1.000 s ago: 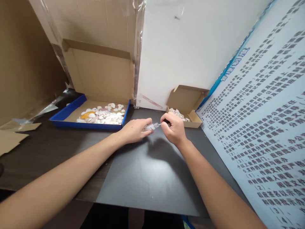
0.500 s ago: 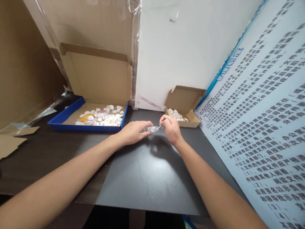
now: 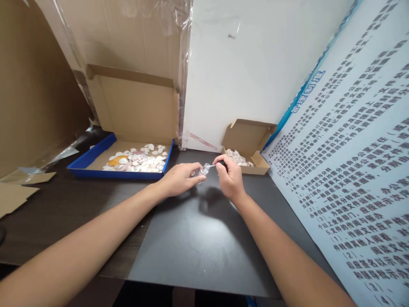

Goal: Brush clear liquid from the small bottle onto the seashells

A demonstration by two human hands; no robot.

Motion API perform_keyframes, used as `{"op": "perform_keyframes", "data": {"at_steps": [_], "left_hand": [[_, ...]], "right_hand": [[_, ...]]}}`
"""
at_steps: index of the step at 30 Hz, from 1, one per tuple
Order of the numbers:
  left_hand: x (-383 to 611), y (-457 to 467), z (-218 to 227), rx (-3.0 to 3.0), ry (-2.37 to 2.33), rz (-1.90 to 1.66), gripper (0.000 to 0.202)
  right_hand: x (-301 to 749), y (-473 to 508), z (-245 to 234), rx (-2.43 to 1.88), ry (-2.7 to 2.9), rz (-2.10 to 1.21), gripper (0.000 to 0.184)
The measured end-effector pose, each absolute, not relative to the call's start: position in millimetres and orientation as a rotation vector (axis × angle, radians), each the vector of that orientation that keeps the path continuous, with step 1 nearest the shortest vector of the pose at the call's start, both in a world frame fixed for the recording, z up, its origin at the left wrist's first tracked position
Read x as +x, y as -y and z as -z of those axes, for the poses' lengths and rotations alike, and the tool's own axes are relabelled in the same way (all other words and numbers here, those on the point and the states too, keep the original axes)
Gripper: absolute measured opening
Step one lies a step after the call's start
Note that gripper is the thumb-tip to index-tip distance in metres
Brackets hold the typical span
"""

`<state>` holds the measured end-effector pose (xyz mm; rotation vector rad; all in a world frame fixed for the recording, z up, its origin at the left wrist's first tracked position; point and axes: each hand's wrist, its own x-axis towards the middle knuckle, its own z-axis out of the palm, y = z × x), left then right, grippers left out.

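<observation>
Over the grey mat, my left hand grips a small clear, shiny, bottle-like object between thumb and fingers. Its right end, where a loop or rim shows, points toward my other hand; its left part is hidden by my fingers. My right hand is closed in a pinch just to the right of it. A thin pale strip or strand runs from the clear object to the pinched fingertips. What exactly the strand is cannot be made out.
An open blue-rimmed cardboard box with several seashells stands back left. A smaller open cardboard box with pale shells stands behind my right hand. Cardboard pieces lie far left. A printed board leans on the right.
My right hand has turned slightly, and its thumb now shows more clearly. The clear object has tilted up at its right end. The whole view has shifted a little.
</observation>
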<state>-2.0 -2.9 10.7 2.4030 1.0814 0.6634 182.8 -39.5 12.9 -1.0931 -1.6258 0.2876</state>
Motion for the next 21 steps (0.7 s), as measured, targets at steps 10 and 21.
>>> {"op": "perform_keyframes", "data": {"at_steps": [10,21], "left_hand": [[-0.4,8.0,-13.5,2.426,-1.076,-0.68,0.026],[0.5,9.8,-13.5,2.4,-1.071,-0.66,0.023]], "right_hand": [[186.5,46.7,-28.7,-1.169,1.892,0.203,0.012],[184.5,39.0,-18.7,-1.146,1.671,-0.393,0.017]]}}
